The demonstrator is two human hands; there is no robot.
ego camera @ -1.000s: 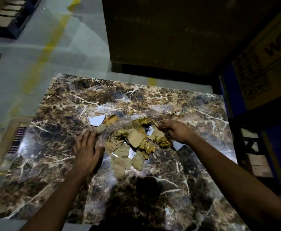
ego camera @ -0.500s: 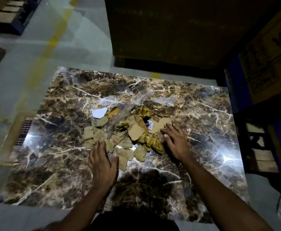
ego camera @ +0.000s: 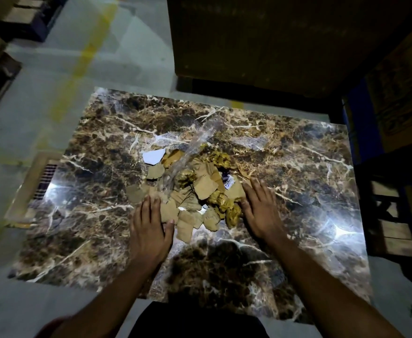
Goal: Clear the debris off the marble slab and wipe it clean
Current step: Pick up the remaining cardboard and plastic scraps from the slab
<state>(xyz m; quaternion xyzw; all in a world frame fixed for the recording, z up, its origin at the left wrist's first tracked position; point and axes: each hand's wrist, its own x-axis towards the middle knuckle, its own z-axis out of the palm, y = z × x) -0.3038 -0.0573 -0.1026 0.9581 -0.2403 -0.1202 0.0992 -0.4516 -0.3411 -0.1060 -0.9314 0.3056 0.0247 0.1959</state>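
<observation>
Lying flat on the floor, the marble slab fills the middle of the head view, dark brown with white and tan veins and two bright glares of light near its left and right edges. A heap of debris sits near the slab's centre: torn tan cardboard pieces, crumpled gold foil wads, a white paper scrap at the heap's far left corner, and a strip of clear plastic film running from the heap toward the slab's far edge. The left hand lies palm down on the slab at the heap's near left side, its fingers straight and together, their tips touching the cardboard pieces and the thumb against one piece; it grasps nothing. The right hand lies palm down at the heap's right side, fingers straight and slightly spread, its inner edge pressed against the gold foil wads and its fingertips reaching the cardboard near a small printed white scrap; it grasps nothing either. Both bare forearms reach in from the bottom of the view. Around the slab, a grey concrete floor carries a faded yellow line, a large dark cardboard box stands beyond the far edge, and a floor vent grille shows beside the slab's left edge.
</observation>
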